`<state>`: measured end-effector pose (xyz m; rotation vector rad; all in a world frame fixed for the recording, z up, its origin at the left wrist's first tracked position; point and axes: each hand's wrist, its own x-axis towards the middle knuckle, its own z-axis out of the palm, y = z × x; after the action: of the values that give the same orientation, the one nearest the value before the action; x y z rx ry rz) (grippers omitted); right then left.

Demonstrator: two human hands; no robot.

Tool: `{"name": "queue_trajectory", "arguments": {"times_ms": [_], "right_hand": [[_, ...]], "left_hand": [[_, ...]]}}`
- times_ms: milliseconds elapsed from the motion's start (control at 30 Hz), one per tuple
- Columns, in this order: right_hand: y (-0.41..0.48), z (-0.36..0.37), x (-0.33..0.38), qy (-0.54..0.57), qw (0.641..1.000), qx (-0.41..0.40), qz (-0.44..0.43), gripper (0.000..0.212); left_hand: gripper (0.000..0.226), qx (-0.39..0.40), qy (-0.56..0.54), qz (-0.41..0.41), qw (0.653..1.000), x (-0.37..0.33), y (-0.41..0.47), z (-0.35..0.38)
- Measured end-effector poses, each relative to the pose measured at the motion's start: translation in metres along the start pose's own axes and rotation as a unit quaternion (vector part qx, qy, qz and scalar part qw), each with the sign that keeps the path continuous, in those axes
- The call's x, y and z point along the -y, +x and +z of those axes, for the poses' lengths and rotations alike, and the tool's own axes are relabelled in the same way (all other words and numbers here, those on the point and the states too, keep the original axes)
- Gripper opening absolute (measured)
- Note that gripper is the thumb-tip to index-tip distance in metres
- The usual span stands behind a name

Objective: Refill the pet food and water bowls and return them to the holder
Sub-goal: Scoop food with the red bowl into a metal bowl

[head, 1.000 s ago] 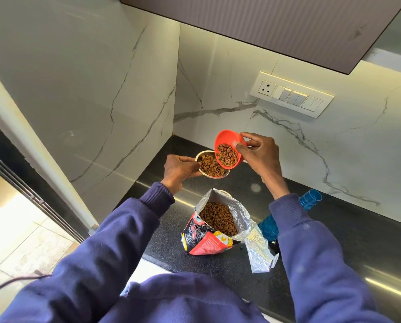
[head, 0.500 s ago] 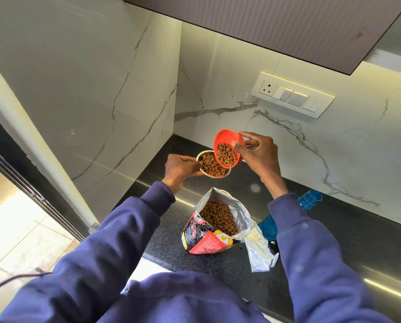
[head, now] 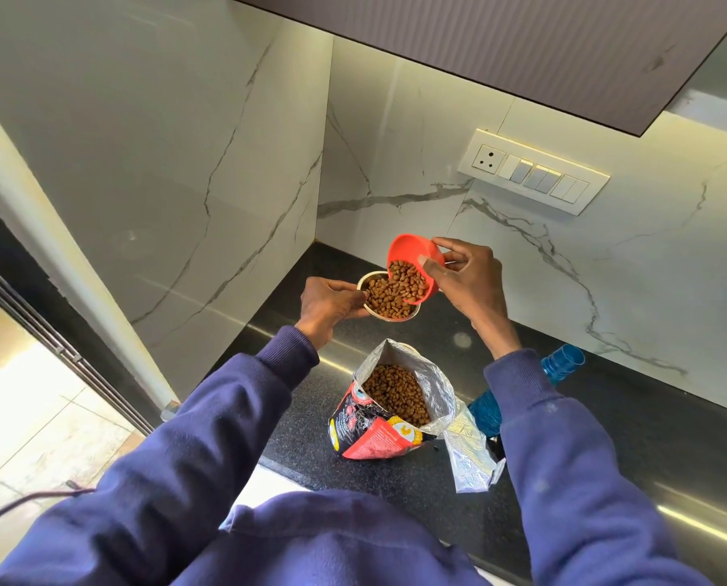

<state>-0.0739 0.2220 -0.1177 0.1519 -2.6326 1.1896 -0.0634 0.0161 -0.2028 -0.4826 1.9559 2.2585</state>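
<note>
**Kibble goes over: the pour begins at the far corner of the counter**

Through the head camera I see the orange scoop cup (head: 408, 249) tipped steeper than half a second ago. The kibble (head: 395, 289) that sat in it now slides over its lip into the steel bowl (head: 366, 281).

My left hand (head: 328, 304) holds that bowl above the speckled black counter (head: 607, 416), fingers curled under it and thumb hooked on the rim. My right hand (head: 467, 281) pinches the smooth plastic cup between thumb and fingertips.

The food bowl is filling, I judge (no holder or water bowl in view). Nearer me, the crinkled foil-lined bag (head: 374, 433) stands open. A ribbed blue bottle (head: 562, 361) lies to its right.
</note>
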Motion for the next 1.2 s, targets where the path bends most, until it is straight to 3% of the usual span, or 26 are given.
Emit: {"name": "queue_trajectory", "arguments": {"times_ms": [367,467,633,800,867,967,1133,1200], "right_hand": [[0.004,-0.001,-0.006,0.031,0.999,-0.005,0.039,0.052],[0.008,-0.002,-0.013,0.091,0.992,-0.013,0.092,0.048],[0.007,-0.005,-0.027,0.259,0.941,-0.005,0.216,0.043],[-0.006,-0.006,-0.041,0.376,0.871,0.003,0.317,0.016],[-0.014,-0.008,-0.044,0.412,0.847,0.007,0.336,0.015],[-0.024,-0.009,-0.049,0.447,0.818,0.016,0.362,0.031],[-0.04,-0.006,-0.07,0.467,0.796,0.033,0.385,0.104],[-0.048,-0.005,-0.075,0.462,0.798,0.037,0.385,0.112]], "left_hand": [[0.021,0.001,-0.017,0.003,1.0,0.004,0.003,-0.004],[0.02,-0.001,-0.017,0.0,1.0,0.007,0.005,-0.005],[0.021,-0.007,-0.026,-0.004,1.0,0.01,0.008,-0.008],[0.02,-0.028,-0.032,-0.022,0.999,0.021,0.019,-0.015],[0.021,-0.043,-0.031,-0.032,0.998,0.029,0.025,-0.018],[0.019,-0.061,-0.04,-0.057,0.996,0.045,0.034,-0.023],[0.023,-0.097,-0.047,-0.1,0.989,0.081,0.054,-0.028],[0.022,-0.107,-0.035,-0.105,0.988,0.095,0.06,-0.028]]}}
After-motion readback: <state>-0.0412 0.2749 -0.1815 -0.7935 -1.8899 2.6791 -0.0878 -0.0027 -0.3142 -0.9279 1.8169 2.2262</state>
